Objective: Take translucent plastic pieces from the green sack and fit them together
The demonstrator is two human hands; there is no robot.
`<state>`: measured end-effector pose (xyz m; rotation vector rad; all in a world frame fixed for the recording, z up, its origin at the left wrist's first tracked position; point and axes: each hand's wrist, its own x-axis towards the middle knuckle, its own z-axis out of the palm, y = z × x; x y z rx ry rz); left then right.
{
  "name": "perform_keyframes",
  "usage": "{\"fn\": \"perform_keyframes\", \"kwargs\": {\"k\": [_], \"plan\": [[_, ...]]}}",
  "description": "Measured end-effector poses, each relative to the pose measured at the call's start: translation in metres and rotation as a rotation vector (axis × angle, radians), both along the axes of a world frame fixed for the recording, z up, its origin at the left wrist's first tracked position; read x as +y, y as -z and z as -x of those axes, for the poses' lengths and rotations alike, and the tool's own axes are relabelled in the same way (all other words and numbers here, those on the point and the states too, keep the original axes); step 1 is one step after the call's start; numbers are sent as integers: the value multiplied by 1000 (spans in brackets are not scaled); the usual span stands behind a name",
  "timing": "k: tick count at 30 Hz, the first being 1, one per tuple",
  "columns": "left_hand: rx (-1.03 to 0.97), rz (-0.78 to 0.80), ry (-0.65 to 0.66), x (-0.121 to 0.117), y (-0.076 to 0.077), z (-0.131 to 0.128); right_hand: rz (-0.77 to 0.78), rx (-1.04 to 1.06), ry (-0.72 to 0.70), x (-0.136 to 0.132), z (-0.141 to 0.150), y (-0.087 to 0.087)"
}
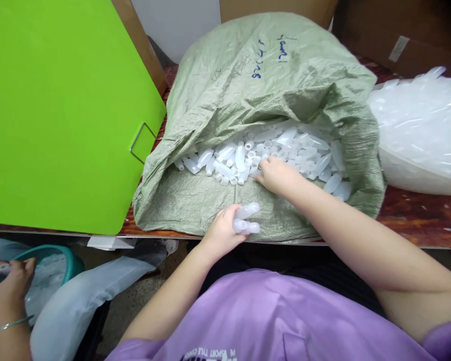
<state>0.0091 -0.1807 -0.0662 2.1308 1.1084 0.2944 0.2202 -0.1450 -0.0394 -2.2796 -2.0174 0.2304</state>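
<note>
My left hand [222,229] is closed around several small translucent plastic tubes [247,212], their ends sticking out to the right, just above the front lip of a green woven sack [270,65]. Inside the open mouth of that sack lies a heap of the same white tubes [240,156], each with a narrow neck. My right hand [278,174] reaches into the heap from the right, fingers bent down among the tubes. Its fingertips are partly hidden, and I cannot make out exactly what they pinch.
A bright green panel [60,115] with a metal handle [138,143] stands at left. To the right sits a clear bag [424,130] full of tubes on the table [417,210]. At lower left, another person's hands [9,286] work over a teal tub [73,263].
</note>
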Motion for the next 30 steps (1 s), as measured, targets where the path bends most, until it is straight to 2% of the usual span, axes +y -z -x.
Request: {"fn": "perform_keyframes", "kwargs": {"k": [2, 5, 8, 9, 11, 12, 14, 17, 20, 23, 25, 27, 30], "plan": [[-17, 28, -7, -1, 1, 2, 33, -21, -43, 10, 7, 7], [-32, 34, 14, -1, 2, 4, 47, -6, -83, 2, 12, 4], [-25, 18, 25, 0, 1, 4, -4, 113, -160, -28, 14, -14], [-21, 8, 27, 0, 1, 3, -77, 248, -223, -40, 15, -20], [-24, -13, 57, 1, -1, 0, -177, 477, -434, -65, 21, -29], [-24, -29, 74, 1, -2, -1, -190, 516, -508, -76, 24, -30], [-5, -64, 101, 1, -4, -5, -207, 491, -565, -91, 30, -29], [76, -117, 90, 1, -10, -9, -249, 421, -534, -103, 30, -22], [115, -171, 93, 0, -16, -12, -285, 449, -537, -109, 25, -16], [108, -233, 153, -1, -19, -16, -390, 508, -482, -116, 21, -13], [100, -266, 202, -1, -17, -18, -426, 528, -409, -118, 20, -11], [97, -305, 224, -1, -11, -20, -384, 525, -372, -120, 20, -9], [102, -377, 237, -1, -1, -23, -295, 501, -419, -123, 17, -5]]}}
